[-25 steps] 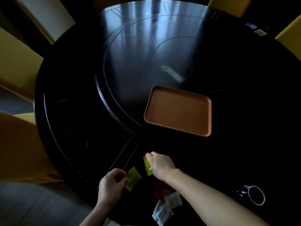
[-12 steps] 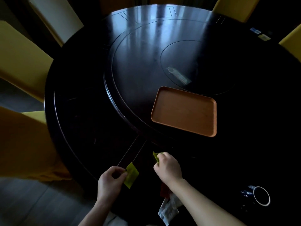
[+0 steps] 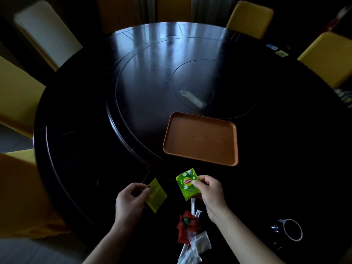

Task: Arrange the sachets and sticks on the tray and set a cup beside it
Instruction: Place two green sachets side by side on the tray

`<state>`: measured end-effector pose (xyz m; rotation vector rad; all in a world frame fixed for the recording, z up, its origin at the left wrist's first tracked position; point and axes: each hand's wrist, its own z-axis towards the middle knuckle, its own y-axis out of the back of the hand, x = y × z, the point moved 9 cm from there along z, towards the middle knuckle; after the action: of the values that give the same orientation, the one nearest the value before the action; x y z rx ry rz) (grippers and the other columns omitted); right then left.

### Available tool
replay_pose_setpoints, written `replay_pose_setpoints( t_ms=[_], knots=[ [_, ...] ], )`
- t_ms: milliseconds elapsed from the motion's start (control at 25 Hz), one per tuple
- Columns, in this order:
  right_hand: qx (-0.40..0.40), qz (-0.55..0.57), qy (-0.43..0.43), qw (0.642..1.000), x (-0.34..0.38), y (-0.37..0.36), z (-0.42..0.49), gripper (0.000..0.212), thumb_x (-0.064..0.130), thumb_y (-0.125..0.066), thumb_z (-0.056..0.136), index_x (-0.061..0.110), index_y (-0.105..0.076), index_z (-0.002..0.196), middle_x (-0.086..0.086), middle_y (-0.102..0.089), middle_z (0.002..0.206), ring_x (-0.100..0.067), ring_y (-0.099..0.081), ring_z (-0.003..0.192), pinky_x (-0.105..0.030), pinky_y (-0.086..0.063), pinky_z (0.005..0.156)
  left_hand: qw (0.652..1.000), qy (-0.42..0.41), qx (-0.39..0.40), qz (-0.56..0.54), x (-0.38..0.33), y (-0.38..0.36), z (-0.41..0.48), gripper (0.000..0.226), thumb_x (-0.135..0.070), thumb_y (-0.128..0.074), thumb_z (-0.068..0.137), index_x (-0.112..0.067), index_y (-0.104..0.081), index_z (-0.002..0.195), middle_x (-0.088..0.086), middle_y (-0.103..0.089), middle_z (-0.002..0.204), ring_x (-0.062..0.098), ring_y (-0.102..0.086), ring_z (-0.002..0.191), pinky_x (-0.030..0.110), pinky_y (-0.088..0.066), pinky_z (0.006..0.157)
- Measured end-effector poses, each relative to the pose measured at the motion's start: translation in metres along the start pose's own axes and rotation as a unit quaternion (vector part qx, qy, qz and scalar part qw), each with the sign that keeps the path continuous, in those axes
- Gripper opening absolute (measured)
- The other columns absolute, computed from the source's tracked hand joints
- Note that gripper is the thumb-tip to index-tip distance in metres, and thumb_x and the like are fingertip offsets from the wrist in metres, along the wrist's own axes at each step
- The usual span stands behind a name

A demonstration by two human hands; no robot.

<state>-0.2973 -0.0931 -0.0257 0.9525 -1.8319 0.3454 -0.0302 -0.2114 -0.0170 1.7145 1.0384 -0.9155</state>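
My right hand (image 3: 210,193) pinches a bright green Lipton tea sachet (image 3: 186,184), held upright with its printed face toward me, just in front of the orange tray (image 3: 200,139). My left hand (image 3: 130,199) grips a second, duller green sachet (image 3: 156,196) by its upper corner. The tray has nothing on it. Below my hands lies a pile of red sachets (image 3: 187,226), white sachets (image 3: 199,243) and white sticks (image 3: 193,205). A dark cup with a pale rim (image 3: 291,230) stands at the lower right.
All of this rests on a dark round table (image 3: 80,159) with a raised turntable (image 3: 144,86). A clear flat item (image 3: 193,99) lies on the turntable behind the tray. Yellow chairs (image 3: 249,18) ring the table.
My right hand has lifted its sachet off the table and turned it so the printed face shows. The left hand has stayed in place with its sachet.
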Motion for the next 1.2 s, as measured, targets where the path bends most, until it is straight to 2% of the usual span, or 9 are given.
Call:
replay_pose_setpoints(
  t_ms=[120,240,400,560,720,800,960,1080,1200],
  knots=[
    [-0.025,0.009,0.002,1.000,0.009,0.017,0.015,0.008,0.010,-0.070,0.082,0.013,-0.073,0.075,-0.007,-0.076,0.076,-0.018,-0.072,0.071,-0.032,-0.057,0.063,1.000,-0.012,0.012,-0.007,-0.031,-0.024,0.018,0.017,-0.013,-0.079,0.080,-0.027,-0.074,0.073,0.007,-0.071,0.065,0.018,-0.066,0.054,0.037,-0.057,0.052],
    [-0.033,0.029,0.004,0.999,0.022,0.032,0.036,0.007,0.010,-0.070,0.083,0.013,-0.074,0.077,-0.006,-0.077,0.077,-0.018,-0.073,0.072,-0.030,-0.057,0.062,0.999,-0.025,0.020,-0.007,-0.064,-0.048,0.044,0.010,-0.014,-0.079,0.080,-0.021,-0.075,0.074,0.005,-0.073,0.067,0.024,-0.070,0.063,0.043,-0.060,0.059],
    [-0.039,0.026,-0.002,0.999,0.041,0.044,0.075,0.012,0.008,-0.067,0.087,0.013,-0.072,0.078,-0.006,-0.075,0.075,-0.019,-0.071,0.072,-0.032,-0.057,0.061,0.995,-0.086,-0.028,0.049,-0.121,-0.078,0.089,0.009,-0.020,-0.078,0.077,-0.026,-0.073,0.073,-0.007,-0.071,0.068,0.005,-0.067,0.064,0.030,-0.056,0.064],
    [-0.068,-0.016,0.014,0.997,0.067,0.055,0.126,0.016,0.010,-0.067,0.089,0.020,-0.067,0.076,0.000,-0.070,0.079,-0.017,-0.067,0.075,-0.029,-0.055,0.061,0.978,-0.148,-0.044,0.139,-0.168,-0.125,0.128,0.007,-0.017,-0.071,0.075,-0.023,-0.069,0.073,-0.008,-0.066,0.067,0.012,-0.064,0.067,0.025,-0.046,0.062],
    [-0.074,-0.038,0.010,0.997,0.073,0.064,0.167,0.014,0.013,-0.068,0.088,0.021,-0.067,0.076,0.000,-0.071,0.081,-0.019,-0.068,0.080,-0.035,-0.059,0.068,0.953,-0.204,-0.025,0.223,-0.176,-0.168,0.145,0.005,-0.014,-0.067,0.073,-0.017,-0.066,0.076,0.000,-0.066,0.074,0.021,-0.062,0.071,0.033,-0.051,0.067],
    [-0.091,-0.034,-0.003,0.995,0.066,0.070,0.176,0.015,0.013,-0.069,0.088,0.021,-0.066,0.075,-0.001,-0.070,0.081,-0.019,-0.067,0.079,-0.038,-0.059,0.071,0.949,-0.217,-0.007,0.231,-0.174,-0.188,0.146,0.011,-0.015,-0.068,0.074,-0.018,-0.068,0.084,-0.002,-0.065,0.075,0.019,-0.061,0.072,0.031,-0.048,0.065],
    [-0.127,-0.009,-0.021,0.992,0.051,0.090,0.180,0.017,0.013,-0.068,0.089,0.024,-0.064,0.076,0.001,-0.069,0.081,-0.013,-0.066,0.073,-0.025,-0.051,0.052,0.953,-0.214,0.057,0.207,-0.165,-0.229,0.150,0.021,-0.034,-0.077,0.077,-0.028,-0.071,0.097,-0.011,-0.059,0.075,0.009,-0.061,0.072,0.021,-0.040,0.059],
    [-0.135,-0.041,-0.010,0.990,0.048,0.100,0.180,0.017,0.016,-0.068,0.088,0.026,-0.064,0.074,0.004,-0.069,0.080,-0.013,-0.067,0.074,-0.031,-0.057,0.061,0.953,-0.202,0.105,0.201,-0.157,-0.248,0.153,0.035,-0.049,-0.081,0.072,-0.028,-0.072,0.099,-0.011,-0.062,0.084,0.004,-0.060,0.076,0.022,-0.045,0.062],
    [-0.139,-0.057,0.002,0.989,0.050,0.103,0.180,0.019,0.018,-0.070,0.087,0.028,-0.063,0.072,0.007,-0.068,0.077,-0.011,-0.066,0.072,-0.028,-0.056,0.060,0.945,-0.220,0.101,0.218,-0.150,-0.243,0.151,0.036,-0.048,-0.080,0.074,-0.028,-0.070,0.103,-0.010,-0.061,0.085,0.006,-0.060,0.076,0.026,-0.047,0.062]
  ],
)
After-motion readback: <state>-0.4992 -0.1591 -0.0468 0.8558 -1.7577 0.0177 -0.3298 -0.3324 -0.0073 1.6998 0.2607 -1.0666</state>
